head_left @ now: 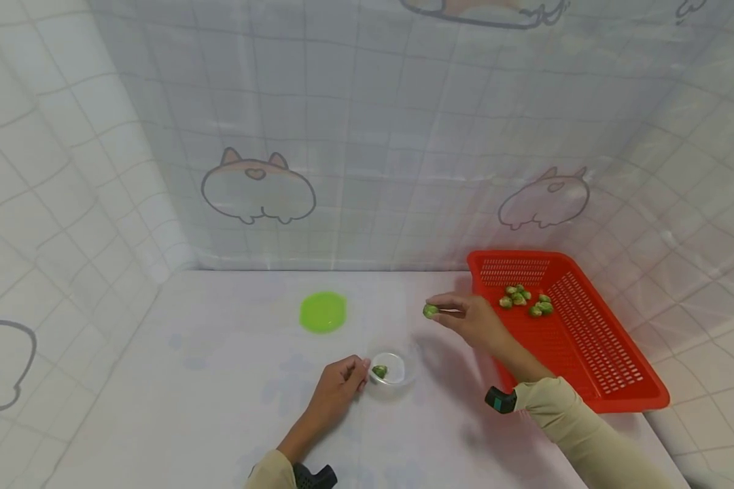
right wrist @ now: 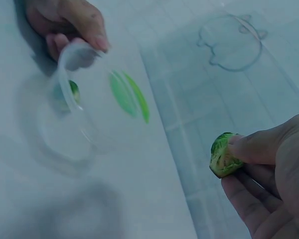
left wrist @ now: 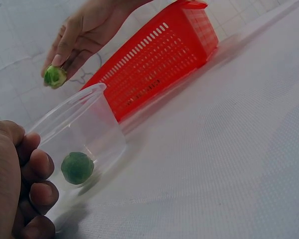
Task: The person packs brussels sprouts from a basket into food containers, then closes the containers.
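Observation:
A Brussels sprout [head_left: 431, 310] is pinched between the thumb and fingers of my right hand [head_left: 474, 326], held above the table near the red basket. In the right wrist view, the cut end of this sprout [right wrist: 224, 155] shows. My left hand [head_left: 338, 390] grips the rim of a round clear plastic container [head_left: 408, 370] at its left side. In the left wrist view, its fingers curl against the container wall [left wrist: 107, 124]. One sprout [left wrist: 77, 168] lies at the bottom of that container. The right hand is beyond the container and higher than its rim.
A red perforated basket [head_left: 633, 363] stands on the right, with several Brussels sprouts [head_left: 515, 296] toward its far end. Behind the container, a flat bright green disc [head_left: 323, 312] lies on the white table [head_left: 220, 380]. Patterned sheeting [head_left: 373, 136] hangs at the back and sides.

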`<state>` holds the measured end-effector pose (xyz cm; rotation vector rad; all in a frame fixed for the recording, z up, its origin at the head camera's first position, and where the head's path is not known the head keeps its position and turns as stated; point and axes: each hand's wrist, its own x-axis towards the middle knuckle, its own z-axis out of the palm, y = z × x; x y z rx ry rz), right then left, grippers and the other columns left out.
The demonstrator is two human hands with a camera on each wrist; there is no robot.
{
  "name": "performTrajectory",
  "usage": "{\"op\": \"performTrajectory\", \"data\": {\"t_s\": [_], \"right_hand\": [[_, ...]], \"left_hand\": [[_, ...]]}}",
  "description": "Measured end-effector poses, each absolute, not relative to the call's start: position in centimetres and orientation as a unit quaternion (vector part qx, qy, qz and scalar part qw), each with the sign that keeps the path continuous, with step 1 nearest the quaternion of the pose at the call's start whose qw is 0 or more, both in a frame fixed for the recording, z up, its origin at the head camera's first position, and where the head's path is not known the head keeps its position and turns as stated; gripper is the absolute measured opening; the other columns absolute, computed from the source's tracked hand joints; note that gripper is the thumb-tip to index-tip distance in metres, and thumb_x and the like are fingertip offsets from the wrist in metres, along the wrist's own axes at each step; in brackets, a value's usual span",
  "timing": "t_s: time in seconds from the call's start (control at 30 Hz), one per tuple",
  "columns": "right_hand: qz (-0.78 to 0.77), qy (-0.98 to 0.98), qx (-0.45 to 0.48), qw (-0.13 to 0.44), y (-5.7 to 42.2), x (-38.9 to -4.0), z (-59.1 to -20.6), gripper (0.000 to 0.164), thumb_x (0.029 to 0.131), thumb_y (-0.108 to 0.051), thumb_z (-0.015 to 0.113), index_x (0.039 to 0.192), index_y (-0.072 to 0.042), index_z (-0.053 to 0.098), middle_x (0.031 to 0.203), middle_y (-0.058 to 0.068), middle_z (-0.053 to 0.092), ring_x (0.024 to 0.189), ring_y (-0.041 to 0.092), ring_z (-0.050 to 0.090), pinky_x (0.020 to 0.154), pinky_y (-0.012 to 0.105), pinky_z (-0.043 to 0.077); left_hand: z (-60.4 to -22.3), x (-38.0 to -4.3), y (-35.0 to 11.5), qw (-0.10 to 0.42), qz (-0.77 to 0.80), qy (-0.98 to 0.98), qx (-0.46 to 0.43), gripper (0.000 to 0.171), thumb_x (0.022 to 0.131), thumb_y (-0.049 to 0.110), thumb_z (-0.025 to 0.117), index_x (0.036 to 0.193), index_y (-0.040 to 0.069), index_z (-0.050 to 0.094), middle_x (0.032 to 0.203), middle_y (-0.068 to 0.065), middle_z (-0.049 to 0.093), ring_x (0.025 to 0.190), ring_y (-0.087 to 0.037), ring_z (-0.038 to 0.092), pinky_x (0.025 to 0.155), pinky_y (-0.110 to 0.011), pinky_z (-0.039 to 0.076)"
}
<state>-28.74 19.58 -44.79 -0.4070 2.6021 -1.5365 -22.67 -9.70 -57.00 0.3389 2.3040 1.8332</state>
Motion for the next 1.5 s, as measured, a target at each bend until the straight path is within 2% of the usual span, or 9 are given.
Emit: {"op": "performTrajectory", "data": {"t_s": [0.3,0.53,1.03,1.5], "right_hand": [[-0.501,0.848,-0.163,0.062,16.8,-28.0,-46.0,0.029,0.089,-0.006,0.077,0.117,-0.013,0.074,0.114,0.006,0.073,0.103,0.022,0.071,0.088,0.031,0.055],[-0.48,0.856,-0.171,0.085,15.1,-27.3,-46.5,0.03,0.088,-0.008,0.078,0.115,-0.019,0.075,0.113,-0.002,0.073,0.105,0.018,0.07,0.089,0.031,0.054],[-0.43,0.873,-0.213,0.089,12.0,-26.5,-48.7,0.026,0.088,-0.004,0.077,0.114,-0.006,0.074,0.109,-0.002,0.072,0.102,0.016,0.07,0.088,0.034,0.056],[-0.377,0.895,-0.226,0.077,10.3,-26.1,-49.7,0.025,0.084,0.003,0.078,0.108,-0.004,0.075,0.104,0.003,0.073,0.097,0.016,0.07,0.081,0.024,0.056]], "left_hand": [[-56.8,-22.7,-9.8,0.092,0.616,0.773,0.116,0.045,0.102,0.053,0.051,0.085,0.013,0.062,0.072,0.002,0.058,0.068,-0.013,0.052,0.062,-0.025,0.043],[-56.9,-22.9,-9.8,0.092,0.618,0.773,0.114,0.048,0.101,0.055,0.052,0.083,0.013,0.063,0.071,0.001,0.058,0.064,-0.012,0.05,0.059,-0.025,0.042],[-56.9,-23.0,-9.8,0.091,0.62,0.77,0.115,0.047,0.101,0.054,0.052,0.084,0.013,0.064,0.069,0.003,0.057,0.064,-0.013,0.05,0.061,-0.026,0.042],[-56.8,-22.8,-9.9,0.088,0.622,0.767,0.128,0.046,0.103,0.051,0.051,0.084,0.011,0.063,0.07,0.004,0.057,0.066,-0.012,0.052,0.062,-0.025,0.043]]}}
